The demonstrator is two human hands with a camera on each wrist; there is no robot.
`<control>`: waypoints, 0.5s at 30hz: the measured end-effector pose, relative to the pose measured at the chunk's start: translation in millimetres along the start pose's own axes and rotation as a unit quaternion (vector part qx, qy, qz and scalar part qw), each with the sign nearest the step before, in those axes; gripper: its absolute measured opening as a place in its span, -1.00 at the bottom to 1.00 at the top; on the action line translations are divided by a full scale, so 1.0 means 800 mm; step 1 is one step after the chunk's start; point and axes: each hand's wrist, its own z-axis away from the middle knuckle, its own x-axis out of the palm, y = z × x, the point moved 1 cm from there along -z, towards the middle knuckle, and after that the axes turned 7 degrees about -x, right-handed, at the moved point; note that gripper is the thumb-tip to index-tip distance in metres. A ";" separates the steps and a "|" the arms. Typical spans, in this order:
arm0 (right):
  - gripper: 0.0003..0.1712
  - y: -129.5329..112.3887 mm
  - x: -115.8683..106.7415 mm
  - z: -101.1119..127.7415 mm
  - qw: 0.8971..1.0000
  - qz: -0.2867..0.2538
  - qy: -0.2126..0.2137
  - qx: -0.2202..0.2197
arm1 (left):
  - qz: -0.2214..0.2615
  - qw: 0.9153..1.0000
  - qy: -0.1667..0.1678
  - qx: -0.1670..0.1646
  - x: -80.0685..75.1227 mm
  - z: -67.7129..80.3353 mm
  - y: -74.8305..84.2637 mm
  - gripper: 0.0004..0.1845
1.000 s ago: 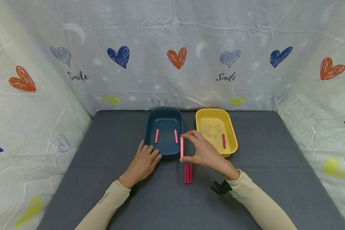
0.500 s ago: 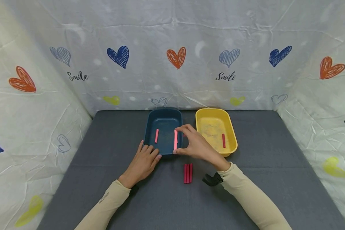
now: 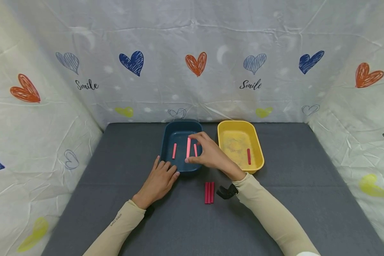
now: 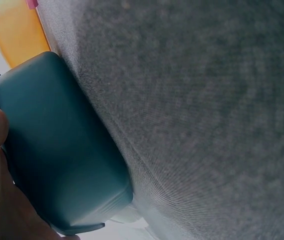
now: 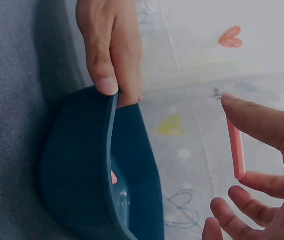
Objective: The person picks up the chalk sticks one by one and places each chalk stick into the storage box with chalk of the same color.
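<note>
The left hand (image 3: 158,179) rested with relaxed fingers against the blue tray (image 3: 167,142), where two pink sticks (image 3: 174,151) lay. At centre, the right hand (image 3: 211,156) pinched a third stick (image 3: 188,147) above it. Lower centre, three red sticks (image 3: 209,192) awaited sorting; one lay in the yellow tray (image 3: 257,149).

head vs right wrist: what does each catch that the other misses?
Head only: the yellow tray with one red stick, two pink sticks lying in the blue tray, and three red sticks together on the grey mat.
Right wrist only: a close look at the left hand's fingers on the blue tray's rim, and the pink stick pinched end to end between thumb and finger.
Both: the blue tray, the left hand, the right hand holding the pink stick above the tray, and the heart-print cloth.
</note>
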 end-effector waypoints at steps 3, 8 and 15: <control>-0.04 0.002 0.003 -0.008 1.000 -0.002 0.003 -0.004 | -0.004 1.000 -0.005 0.000 -0.001 0.000 0.000 -0.72; -0.03 0.004 0.010 -0.022 1.000 -0.012 0.008 -0.007 | -0.003 1.000 -0.006 0.003 0.000 0.000 0.000 -0.72; -0.03 0.003 0.020 -0.042 1.000 -0.003 0.001 -0.003 | 0.000 1.000 -0.003 0.004 -0.001 0.000 -0.001 -0.73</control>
